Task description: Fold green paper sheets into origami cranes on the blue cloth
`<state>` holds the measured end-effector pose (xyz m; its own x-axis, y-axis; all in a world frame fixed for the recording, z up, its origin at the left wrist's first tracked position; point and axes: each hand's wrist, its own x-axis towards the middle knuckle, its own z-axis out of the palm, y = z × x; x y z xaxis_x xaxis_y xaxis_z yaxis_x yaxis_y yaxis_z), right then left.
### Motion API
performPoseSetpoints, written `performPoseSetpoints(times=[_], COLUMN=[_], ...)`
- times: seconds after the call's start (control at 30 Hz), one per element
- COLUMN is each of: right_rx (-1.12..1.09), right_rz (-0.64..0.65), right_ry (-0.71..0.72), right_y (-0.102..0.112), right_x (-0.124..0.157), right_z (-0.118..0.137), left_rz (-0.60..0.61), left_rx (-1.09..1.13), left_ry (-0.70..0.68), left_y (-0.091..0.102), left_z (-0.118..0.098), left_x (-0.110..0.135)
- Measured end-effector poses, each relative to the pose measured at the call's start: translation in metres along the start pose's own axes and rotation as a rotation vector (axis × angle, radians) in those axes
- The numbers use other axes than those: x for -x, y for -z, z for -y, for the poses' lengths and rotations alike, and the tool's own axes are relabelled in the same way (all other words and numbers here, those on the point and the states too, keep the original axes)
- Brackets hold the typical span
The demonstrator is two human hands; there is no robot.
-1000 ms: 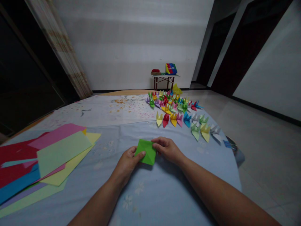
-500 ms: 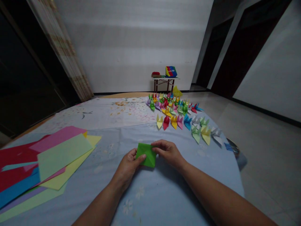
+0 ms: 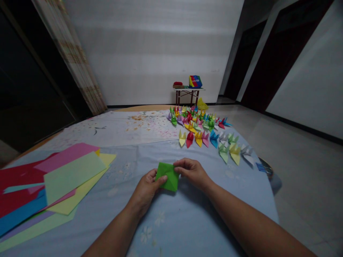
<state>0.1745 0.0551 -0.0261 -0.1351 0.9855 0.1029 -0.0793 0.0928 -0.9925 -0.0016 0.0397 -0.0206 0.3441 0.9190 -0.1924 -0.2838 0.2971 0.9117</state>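
A folded green paper square point(image 3: 168, 176) is held just above the light blue tablecloth point(image 3: 187, 221), between my two hands. My left hand point(image 3: 146, 189) pinches its left corner with the thumb lying on top. My right hand point(image 3: 192, 172) grips its upper right edge with the fingers curled over it. Both hands are closed on the paper.
A fan of large coloured paper sheets point(image 3: 50, 182) lies at the left. Several small folded paper figures point(image 3: 206, 134) in many colours stand in rows at the far right of the cloth. A small table point(image 3: 187, 93) with a colourful box stands by the back wall.
The hands and green paper have hardly shifted; the fingers of my right hand have closed a little more over the paper's upper edge.
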Motion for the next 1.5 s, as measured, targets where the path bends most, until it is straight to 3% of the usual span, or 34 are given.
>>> performPoseSetpoints(times=[0.3,0.6,0.77,1.03,1.23,1.37,1.5], right_rx=[-0.086,-0.084,0.013,0.589,1.017,1.221,1.329], right_rz=[-0.016,-0.044,-0.032,0.046,0.083,0.115,0.111], right_ry=[-0.091,-0.103,-0.065,-0.011,0.111,0.092,0.177], right_y=[0.005,0.002,0.000,0.002,-0.001,-0.003,-0.008], right_x=[-0.003,-0.003,-0.002,0.006,0.009,0.010,0.011], right_z=[0.000,-0.001,-0.005,-0.003,0.007,0.011,0.007], left_rz=[0.060,-0.021,-0.198,-0.230,-0.353,-0.292,-0.248], left_rx=[0.045,-0.010,-0.378,-0.736,-1.328,-1.616,-1.768], left_ry=[0.088,0.109,0.021,-0.148,-0.310,-0.471,-0.501], left_y=[0.009,0.010,0.012,0.012,0.013,0.008,0.002], left_z=[-0.010,-0.010,-0.012,-0.012,-0.004,0.002,0.008], left_x=[0.001,-0.001,-0.003,-0.001,0.004,0.007,0.010])
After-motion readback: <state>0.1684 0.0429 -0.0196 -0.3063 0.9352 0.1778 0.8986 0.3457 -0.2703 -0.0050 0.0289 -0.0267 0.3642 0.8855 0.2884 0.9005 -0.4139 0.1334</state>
